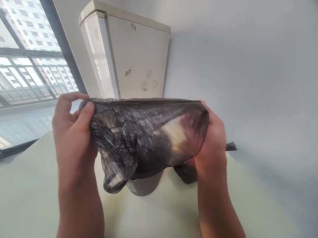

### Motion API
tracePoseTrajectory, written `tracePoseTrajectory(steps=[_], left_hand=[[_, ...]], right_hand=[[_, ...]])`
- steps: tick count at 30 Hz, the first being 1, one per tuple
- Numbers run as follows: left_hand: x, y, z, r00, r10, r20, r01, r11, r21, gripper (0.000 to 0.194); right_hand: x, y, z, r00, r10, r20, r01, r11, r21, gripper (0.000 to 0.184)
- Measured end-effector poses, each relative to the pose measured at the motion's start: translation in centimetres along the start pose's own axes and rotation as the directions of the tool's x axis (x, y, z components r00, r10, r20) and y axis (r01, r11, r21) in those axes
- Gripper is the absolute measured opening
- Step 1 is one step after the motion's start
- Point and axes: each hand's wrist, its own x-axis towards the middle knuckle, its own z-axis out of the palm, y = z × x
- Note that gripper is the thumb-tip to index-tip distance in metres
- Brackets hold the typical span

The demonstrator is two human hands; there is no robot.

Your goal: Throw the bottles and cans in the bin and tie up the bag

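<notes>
The dark bag (pixel 122 130) sits mid-view, hiding the top of the bin (pixel 147 184) at 6 o'clock; a gentle, even pull suits it; the left hand (pixel 74 130) at 9 pinches one end; the right hand (pixel 215 136) at 3 supports the other, its finger closure I cannot tell; the wall (pixel 248 67) limits 2, the table (pixel 18 185) spreads toward 8.

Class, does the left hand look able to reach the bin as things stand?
Probably yes: the bin shows below the bag, its lower side uncovered, though the left hand grips that bag.
</notes>
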Motion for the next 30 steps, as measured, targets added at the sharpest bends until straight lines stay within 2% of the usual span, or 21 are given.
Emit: tracePoseTrajectory(steps=[3, 4, 6, 7, 8, 9, 11, 13, 15, 16, 18, 21, 22, 24, 25, 26, 27, 29, 30], left_hand=[[-0.2, 0.2, 0.2, 1.0, 0.001, -0.029, -0.001, 1.0, -0.008, 0.018], [-0.2, 0.1, 0.2, 0.999, 0.009, -0.043, -0.009, 1.0, -0.006, 0.017], [-0.1, -0.1, 0.2, 0.998, 0.03, -0.049, -0.03, 1.0, -0.005, 0.016], [0.0, -0.4, 0.2, 0.999, 0.036, -0.039, -0.036, 0.999, -0.004, 0.016], [0.1, -0.6, 0.1, 0.999, 0.041, -0.028, -0.041, 0.999, 0.013, 0.016], [0.3, -0.9, 0.0, 0.998, 0.055, -0.02, -0.053, 0.997, 0.061, 0.018], [0.5, -1.3, -0.2, 0.992, 0.128, -0.021, -0.118, 0.96, 0.254, 0.027], [0.3, -1.1, -0.6, 0.966, 0.26, -0.005, -0.229, 0.86, 0.457, 0.033], [-0.5, -0.3, -0.9, 0.919, 0.389, 0.061, -0.359, 0.764, 0.536, 0.028], [-1.0, 0.3, -0.9, 0.894, 0.433, 0.121, -0.429, 0.745, 0.51, 0.023], [-2.2, 1.3, -0.7, 0.846, 0.44, 0.302, -0.531, 0.748, 0.398, 0.023], [-3.4, 1.7, 0.5, 0.747, 0.315, 0.585, -0.552, 0.785, 0.282, 0.036], [-3.6, 1.4, 1.0, 0.716, 0.278, 0.64, -0.552, 0.787, 0.276, 0.032], [-3.7, 0.8, 1.7, 0.683, 0.249, 0.687, -0.551, 0.793, 0.261, 0.015], [-3.5, 0.5, 2.0, 0.686, 0.243, 0.686, -0.534, 0.809, 0.247, 0.013], [-3.4, 0.3, 2.0, 0.711, 0.237, 0.662, -0.5, 0.832, 0.239, 0.015], [-3.2, 0.3, 1.9, 0.76, 0.234, 0.606, -0.456, 0.857, 0.24, 0.015], [-2.8, 0.5, 1.4, 0.875, 0.221, 0.431, -0.35, 0.903, 0.247, 0.012], [-2.6, 0.7, 1.0, 0.917, 0.21, 0.338, -0.299, 0.924, 0.238, 0.011]], right_hand=[[-0.8, -0.7, 0.0, 0.974, 0.144, 0.173, -0.159, 0.984, 0.077, 0.055], [-1.2, -1.0, 0.0, 0.942, 0.189, 0.278, -0.201, 0.98, 0.013, 0.054], [-1.9, -1.3, 0.1, 0.854, 0.261, 0.45, -0.198, 0.963, -0.182, 0.04], [-2.2, -1.3, 0.3, 0.821, 0.284, 0.496, -0.176, 0.951, -0.254, 0.033], [-2.4, -1.2, 0.5, 0.809, 0.293, 0.509, -0.163, 0.945, -0.283, 0.031], [-2.4, -1.1, 0.8, 0.821, 0.289, 0.492, -0.171, 0.947, -0.271, 0.033], [-2.2, -0.7, 1.4, 0.892, 0.247, 0.378, -0.203, 0.967, -0.153, 0.04], [-1.8, -0.3, 1.9, 0.95, 0.208, 0.231, -0.203, 0.978, -0.044, 0.045], [-1.4, -0.1, 2.1, 0.975, 0.177, 0.132, -0.178, 0.984, -0.006, 0.046], [-1.3, 0.0, 2.2, 0.981, 0.161, 0.106, -0.162, 0.987, -0.001, 0.046], [-1.3, -0.2, 2.4, 0.987, 0.137, 0.089, -0.137, 0.991, -0.005, 0.046], [-1.7, -0.5, 2.6, 0.984, 0.135, 0.115, -0.134, 0.991, -0.015, 0.043], [-1.8, -0.6, 2.7, 0.981, 0.142, 0.131, -0.141, 0.99, -0.017, 0.043], [-2.1, -0.7, 2.6, 0.974, 0.16, 0.162, -0.158, 0.987, -0.026, 0.043], [-2.2, -0.8, 2.6, 0.972, 0.166, 0.169, -0.163, 0.986, -0.032, 0.043], [-2.3, -0.8, 2.5, 0.971, 0.168, 0.171, -0.164, 0.986, -0.038, 0.044], [-2.4, -0.9, 2.3, 0.971, 0.167, 0.172, -0.162, 0.986, -0.045, 0.045], [-2.3, -1.2, 2.0, 0.971, 0.156, 0.178, -0.15, 0.988, -0.048, 0.046], [-2.3, -1.4, 1.8, 0.972, 0.146, 0.183, -0.14, 0.989, -0.043, 0.047]])
